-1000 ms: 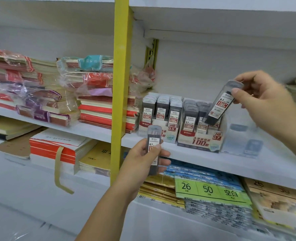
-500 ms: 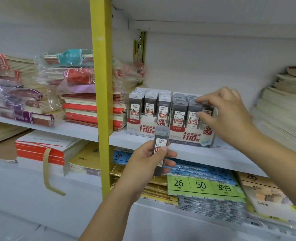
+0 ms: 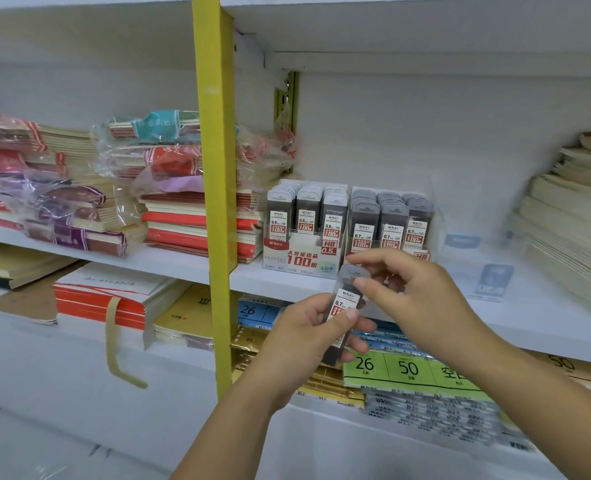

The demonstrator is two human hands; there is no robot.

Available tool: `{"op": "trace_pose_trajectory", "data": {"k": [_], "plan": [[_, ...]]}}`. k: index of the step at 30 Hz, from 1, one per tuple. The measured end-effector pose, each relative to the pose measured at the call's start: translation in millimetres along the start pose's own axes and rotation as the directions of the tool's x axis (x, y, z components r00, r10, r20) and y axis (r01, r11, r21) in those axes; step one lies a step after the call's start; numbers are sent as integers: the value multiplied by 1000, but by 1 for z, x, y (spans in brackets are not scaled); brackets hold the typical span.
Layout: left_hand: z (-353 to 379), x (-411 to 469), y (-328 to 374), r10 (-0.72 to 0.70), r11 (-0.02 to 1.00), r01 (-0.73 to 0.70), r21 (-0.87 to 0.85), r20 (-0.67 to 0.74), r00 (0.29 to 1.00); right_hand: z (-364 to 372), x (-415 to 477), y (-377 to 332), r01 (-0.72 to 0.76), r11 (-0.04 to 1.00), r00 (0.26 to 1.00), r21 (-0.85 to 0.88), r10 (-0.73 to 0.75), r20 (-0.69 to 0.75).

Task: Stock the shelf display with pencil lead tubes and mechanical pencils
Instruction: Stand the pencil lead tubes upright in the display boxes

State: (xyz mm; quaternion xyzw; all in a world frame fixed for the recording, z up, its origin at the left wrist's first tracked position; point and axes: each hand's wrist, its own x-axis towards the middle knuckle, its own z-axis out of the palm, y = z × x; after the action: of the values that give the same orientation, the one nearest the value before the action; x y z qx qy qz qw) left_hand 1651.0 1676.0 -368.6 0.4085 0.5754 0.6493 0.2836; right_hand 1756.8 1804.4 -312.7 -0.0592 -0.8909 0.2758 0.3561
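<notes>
Left hand (image 3: 304,334) grips lead tube (image 3: 344,299), standing almost upright, low middle of frame | right hand (image 3: 422,296) pinches its top | 0.7 display box (image 3: 420,255) sits just above, behind both hands; right hand nearer.

Shelving: white boards, top shelf (image 3: 425,26) overhead, middle shelf (image 3: 183,265) below.
Upright: yellow post (image 3: 216,168), vertical, crossing both boards in front.
Back panel (image 3: 443,133): plain white, with a slotted yellow rail (image 3: 289,98) in its left corner.
Bottom left: pale surface (image 3: 27,410), blurred.
Light: soft, even.

Bright, even, nearly shadowless light; wide-angle bending at the edges, with soft blur toward the right side.
</notes>
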Motion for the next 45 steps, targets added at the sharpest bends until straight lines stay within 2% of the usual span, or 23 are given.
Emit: {"op": "trace_pose_trajectory", "data": {"k": [3, 5, 7, 9, 11, 15, 19, 22, 25, 28, 30, 33, 35, 37, 40, 42, 45], "plan": [[4, 3, 3, 56, 998, -54, 29, -69, 996, -15, 5, -3, -24, 985, 998, 172, 35, -61], [7, 9, 1, 164, 972, -129, 197, -176, 971, -36, 14, -5, 18, 978, 982, 208, 22, -188], [9, 11, -1, 309, 870, -170, 462, -245, 919, -60, 25, -7, 77, 984, 948, 159, -23, -316], [11, 12, -3, 433, 720, -200, 664, -206, 878, -79, 35, -9, 132, 990, 919, 43, -106, -379], [13, 14, -7, 490, 592, -210, 778, -141, 860, -88, 43, -7, 159, 986, 905, -46, -165, -392], [16, 16, -14, 468, 523, -183, 833, -100, 878, -84, 54, 5, 132, 967, 927, -218, -198, -318], [15, 19, -19, 453, 506, -183, 843, -79, 888, -72, 58, 20, -11, 983, 979, -184, -27, -202], [12, 19, -22, 462, 489, -209, 847, -48, 886, -63, 55, 26, -16, 924, 989, -381, -41, -142], [9, 15, -27, 481, 454, -245, 856, -4, 877, -57, 51, 24, -39, 880, 990, -474, -30, -137], [10, 1, -35, 547, 435, -267, 860, -17, 837, -55, 31, 17, -39, 905, 983, -423, -41, -179], [13, -13, -46, 555, 462, -256, 849, -52, 830, -51, 2, 12, 12, 974, 957, -228, -77, -279], [17, -37, -78, 412, 527, -221, 820, -19, 911, -34, -58, 20, -58, 988, 946, 141, 100, -309], [16, -59, -110, 220, 551, -166, 818, 49, 974, -14, -103, 38, -198, 949, 939, 246, 256, -229], [12, -83, -150, -8, 527, -88, 845, 109, 994, 12, -150, 66, -375, 896, 907, 239, 408, -104], [11, -117, -208, -255, 571, 110, 813, 49, 966, 59, -218, 109, -623, 762, 780, 176, 620, 80], [14, -136, -245, -386, 586, 243, 773, 2, 923, 91, -259, 137, -736, 672, 675, 81, 718, 169], [18, -161, -294, -563, 532, 391, 752, -31, 826, 134, -311, 172, -847, 530, 499, -47, 823, 272]]}}
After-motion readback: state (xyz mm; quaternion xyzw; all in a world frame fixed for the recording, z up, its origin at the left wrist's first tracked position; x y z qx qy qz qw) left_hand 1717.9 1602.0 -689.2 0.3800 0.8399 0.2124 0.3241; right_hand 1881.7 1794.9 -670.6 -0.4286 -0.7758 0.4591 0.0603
